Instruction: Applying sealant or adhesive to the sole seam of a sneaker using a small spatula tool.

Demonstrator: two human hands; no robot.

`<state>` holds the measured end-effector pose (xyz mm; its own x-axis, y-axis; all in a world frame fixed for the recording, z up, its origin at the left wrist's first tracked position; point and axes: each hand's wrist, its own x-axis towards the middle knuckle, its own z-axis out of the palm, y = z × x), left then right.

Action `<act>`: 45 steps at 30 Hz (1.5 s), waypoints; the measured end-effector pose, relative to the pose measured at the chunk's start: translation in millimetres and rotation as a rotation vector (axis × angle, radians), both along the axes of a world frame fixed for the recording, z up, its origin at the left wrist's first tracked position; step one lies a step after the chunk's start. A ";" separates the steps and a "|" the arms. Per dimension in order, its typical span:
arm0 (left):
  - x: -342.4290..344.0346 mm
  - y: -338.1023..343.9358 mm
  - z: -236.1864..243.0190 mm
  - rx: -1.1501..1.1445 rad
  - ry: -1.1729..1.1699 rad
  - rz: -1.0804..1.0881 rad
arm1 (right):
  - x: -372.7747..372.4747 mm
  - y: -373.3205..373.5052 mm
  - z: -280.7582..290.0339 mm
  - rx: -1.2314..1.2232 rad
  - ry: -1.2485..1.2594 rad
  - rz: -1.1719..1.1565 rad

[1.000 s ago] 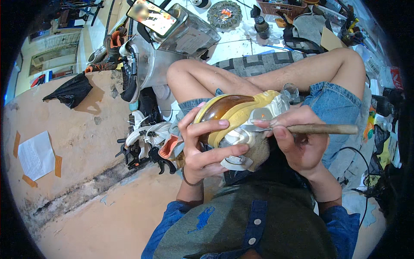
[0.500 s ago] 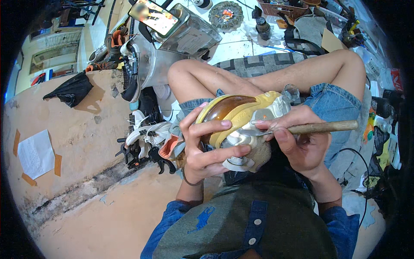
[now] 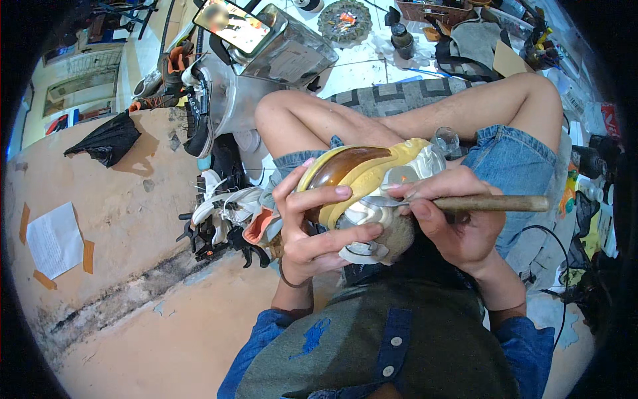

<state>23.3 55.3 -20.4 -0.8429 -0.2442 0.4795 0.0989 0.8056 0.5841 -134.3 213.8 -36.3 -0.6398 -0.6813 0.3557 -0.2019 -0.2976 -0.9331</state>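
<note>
Support the yellow-and-white shoe [image 3: 367,185] above the lap [image 3: 510,154], left hand [image 3: 296,229] grasping it around the side; with the right hand [image 3: 468,223] pinching the wooden-handled tool [image 3: 498,203] near its blade [image 3: 384,201], apply light, controlled strokes

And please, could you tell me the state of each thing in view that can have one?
Left hand: closed around shoe
Right hand: gripping tool
White-and-yellow shoe: held up, tilted
Wooden-handled tool: held, metal end at the shoe
Phone: screen lit
Paper sheet: taped at its edges
Round dish: holding small bits
Black sheet material: crumpled
Dark bottle: seemingly upright
</note>
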 end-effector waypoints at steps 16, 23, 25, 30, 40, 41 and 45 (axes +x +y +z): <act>1.3 1.0 2.6 0.028 -0.034 0.020 | 2.3 0.8 -5.2 -0.088 0.052 0.010; 1.0 2.7 1.0 0.040 -0.022 0.048 | 0.9 -2.6 -3.2 -0.048 0.052 0.035; 1.6 1.7 -1.8 0.046 0.007 0.029 | 0.8 -0.6 1.0 -0.026 0.019 0.020; 2.3 -0.6 -2.4 0.029 -0.002 0.020 | 2.1 -2.6 -0.1 -0.047 -0.048 0.022; -0.8 -2.5 6.1 -0.019 -0.044 0.017 | -0.1 -5.9 0.4 -0.047 0.022 -0.018; -0.6 -2.5 6.0 -0.020 -0.043 0.018 | -0.1 -6.9 0.8 -0.047 0.015 -0.014; 0.7 -4.6 3.1 0.006 -0.050 0.030 | 3.2 -7.5 -1.6 -0.043 -0.063 -0.063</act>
